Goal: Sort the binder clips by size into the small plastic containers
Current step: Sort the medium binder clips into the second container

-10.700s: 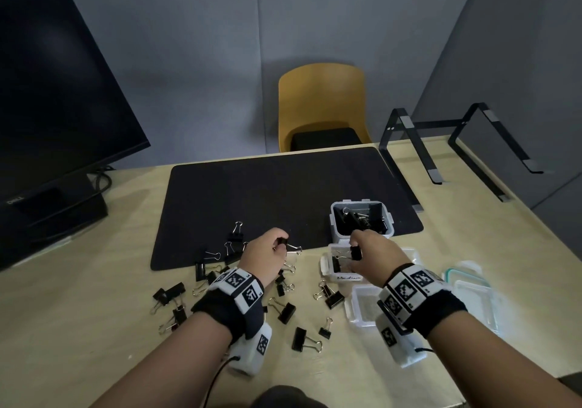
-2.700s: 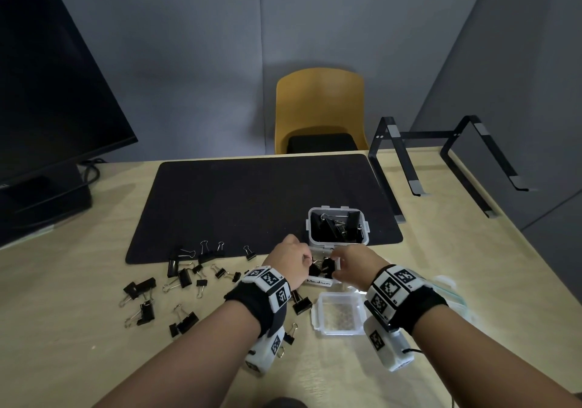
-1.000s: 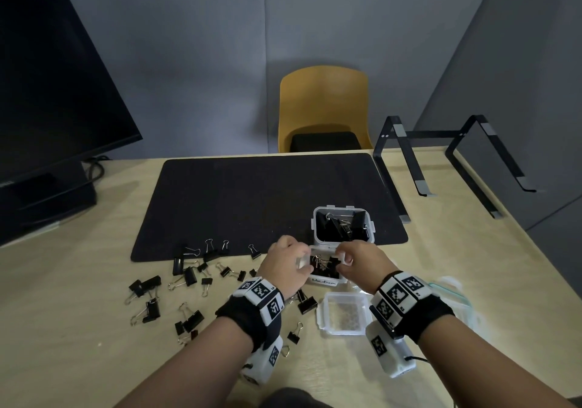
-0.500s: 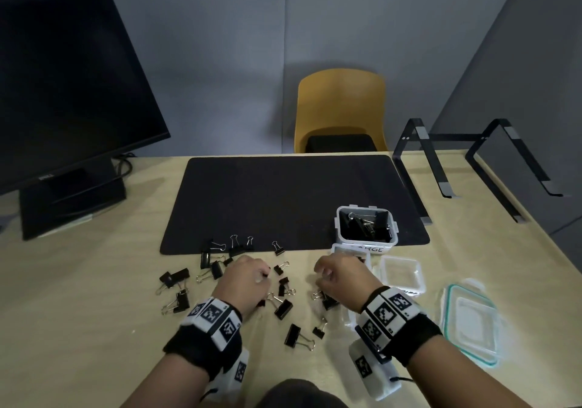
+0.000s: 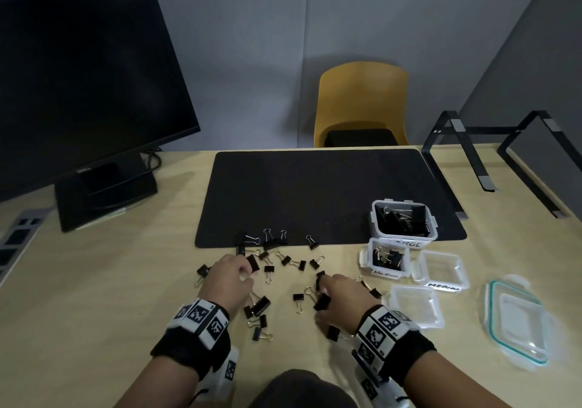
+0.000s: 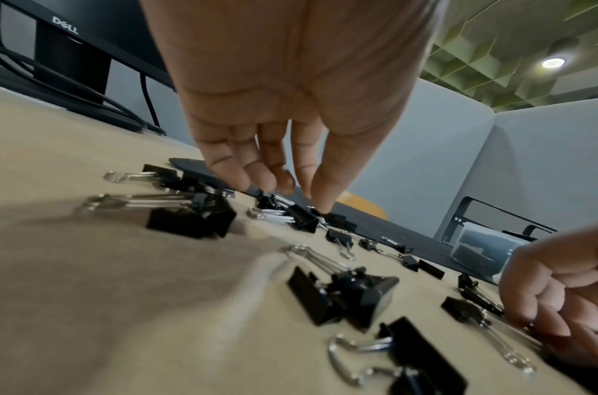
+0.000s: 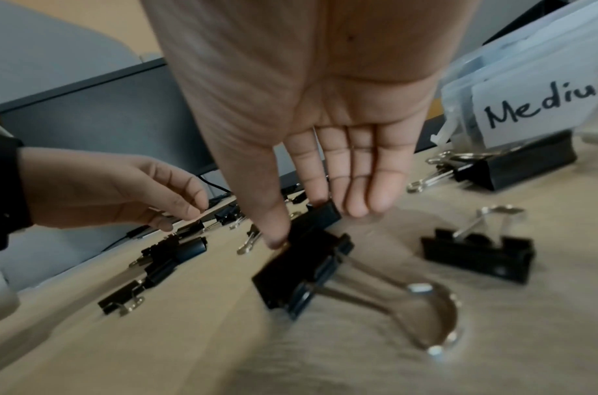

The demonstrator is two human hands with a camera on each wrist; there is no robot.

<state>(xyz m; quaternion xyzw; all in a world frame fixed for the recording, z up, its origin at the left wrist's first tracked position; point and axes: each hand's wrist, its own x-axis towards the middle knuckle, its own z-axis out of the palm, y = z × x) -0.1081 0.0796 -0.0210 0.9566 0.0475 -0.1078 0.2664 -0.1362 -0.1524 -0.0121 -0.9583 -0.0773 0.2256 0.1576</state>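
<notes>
1. A dark monitor is seen at the far left of the table.
2. The left hand is lowered over the loose binder clips; its fingers point down, slightly bent, touching clips, with nothing held.
3. Clips are scattered on the wood near the black mat.
4. The right hand is spread with straight fingers; a black clip is touched by thumb and forefinger, but a pinch cannot be told.
5. Right of it, the container marked Medium holds clips.
6. Behind, the one marked Large holds clips too.
</notes>
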